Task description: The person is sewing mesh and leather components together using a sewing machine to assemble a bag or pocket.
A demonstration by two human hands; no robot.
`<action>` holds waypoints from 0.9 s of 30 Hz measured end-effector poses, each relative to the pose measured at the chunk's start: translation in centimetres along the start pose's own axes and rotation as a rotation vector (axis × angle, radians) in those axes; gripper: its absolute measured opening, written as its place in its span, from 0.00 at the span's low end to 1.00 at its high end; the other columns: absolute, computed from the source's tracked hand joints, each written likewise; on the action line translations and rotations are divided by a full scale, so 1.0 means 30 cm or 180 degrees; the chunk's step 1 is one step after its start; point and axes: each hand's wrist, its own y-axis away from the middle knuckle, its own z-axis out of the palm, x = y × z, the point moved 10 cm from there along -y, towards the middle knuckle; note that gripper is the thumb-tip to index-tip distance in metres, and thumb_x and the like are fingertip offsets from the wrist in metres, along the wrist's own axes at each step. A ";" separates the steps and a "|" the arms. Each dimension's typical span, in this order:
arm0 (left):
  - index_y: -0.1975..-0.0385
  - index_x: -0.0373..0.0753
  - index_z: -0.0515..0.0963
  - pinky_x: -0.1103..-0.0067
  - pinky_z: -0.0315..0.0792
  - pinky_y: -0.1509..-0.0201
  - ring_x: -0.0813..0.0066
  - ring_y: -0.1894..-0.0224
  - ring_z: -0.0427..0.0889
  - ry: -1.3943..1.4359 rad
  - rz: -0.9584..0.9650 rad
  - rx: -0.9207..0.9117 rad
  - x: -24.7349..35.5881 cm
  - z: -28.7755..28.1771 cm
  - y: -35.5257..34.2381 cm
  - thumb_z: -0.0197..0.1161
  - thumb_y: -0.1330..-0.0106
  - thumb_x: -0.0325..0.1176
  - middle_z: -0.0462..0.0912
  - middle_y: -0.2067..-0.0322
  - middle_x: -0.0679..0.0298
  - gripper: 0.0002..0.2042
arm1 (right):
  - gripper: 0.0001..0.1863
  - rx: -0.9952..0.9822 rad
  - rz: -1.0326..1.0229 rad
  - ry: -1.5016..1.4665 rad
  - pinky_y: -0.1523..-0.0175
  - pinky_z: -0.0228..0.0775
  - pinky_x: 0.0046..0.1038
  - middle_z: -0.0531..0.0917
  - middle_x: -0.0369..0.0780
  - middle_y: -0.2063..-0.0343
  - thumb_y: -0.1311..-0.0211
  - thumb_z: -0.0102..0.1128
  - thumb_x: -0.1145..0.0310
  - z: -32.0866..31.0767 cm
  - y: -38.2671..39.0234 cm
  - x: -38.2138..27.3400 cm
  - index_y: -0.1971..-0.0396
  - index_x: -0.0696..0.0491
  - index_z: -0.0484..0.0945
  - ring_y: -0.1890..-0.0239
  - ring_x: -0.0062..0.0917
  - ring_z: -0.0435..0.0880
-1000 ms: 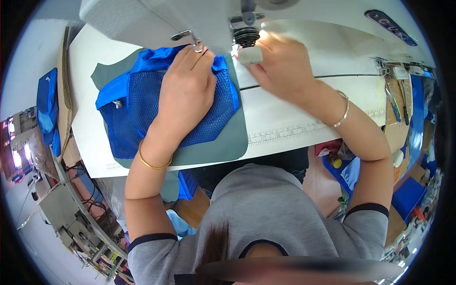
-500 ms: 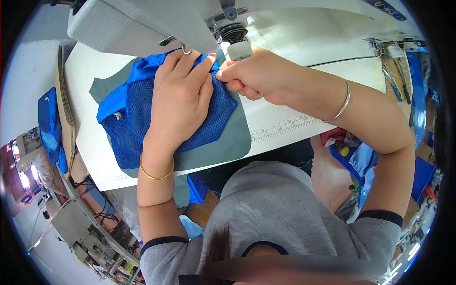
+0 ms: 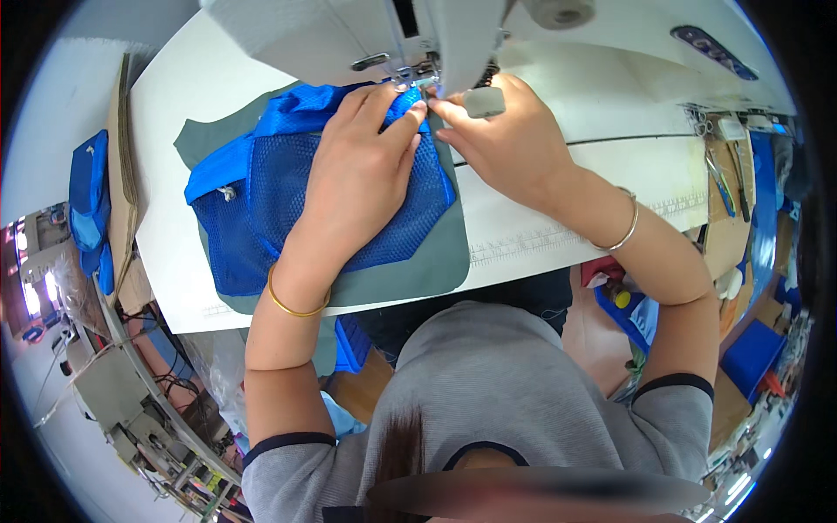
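Two-handed positioning of fabric at a sewing machine, seen from above. A blue mesh piece [image 3: 283, 183] with smooth blue trim lies on a grey-green sheet [image 3: 440, 263] at the left of the white worktable [image 3: 523, 205], its far right corner just beside the needle area of the sewing machine [image 3: 305, 44]. The left hand [image 3: 357, 179], with a gold bracelet [image 3: 292, 310] on its wrist, rests palm down on the mesh, fingers slightly spread, fingertips on that corner. The right hand [image 3: 519, 144] stands to the right of the corner, thumb and index finger apart and pointing left; whether the index fingertip pinches the edge cannot be told. A silver bangle [image 3: 633, 225] circles the right wrist. At the far right lie hand tools [image 3: 721, 179]; at the far left, a folded blue bundle [image 3: 89, 192].
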 end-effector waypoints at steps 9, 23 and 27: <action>0.51 0.34 0.85 0.64 0.76 0.38 0.52 0.41 0.79 -0.0136 -0.0003 -0.0029 0.016 0.008 -0.003 0.68 0.37 0.26 0.82 0.48 0.50 0.14 | 0.10 -0.0198 -0.0234 0.0433 0.41 0.73 0.35 0.87 0.38 0.58 0.44 0.70 0.64 0.016 0.024 -0.027 0.67 0.55 0.86 0.47 0.33 0.82; 0.46 0.37 0.85 0.63 0.75 0.42 0.49 0.47 0.80 -0.0183 -0.0005 -0.0145 0.038 0.006 0.010 0.68 0.34 0.26 0.81 0.53 0.51 0.16 | 0.16 -0.0193 -0.0343 0.0453 0.41 0.70 0.29 0.87 0.39 0.51 0.41 0.63 0.68 0.004 0.054 -0.053 0.55 0.58 0.88 0.46 0.28 0.81; 0.45 0.37 0.85 0.63 0.75 0.42 0.49 0.47 0.80 -0.0308 -0.0114 -0.0254 0.022 0.025 0.018 0.68 0.34 0.25 0.82 0.53 0.52 0.16 | 0.16 -0.0206 -0.0339 0.0492 0.43 0.70 0.28 0.88 0.39 0.51 0.42 0.63 0.67 0.014 0.058 -0.048 0.56 0.58 0.88 0.47 0.27 0.81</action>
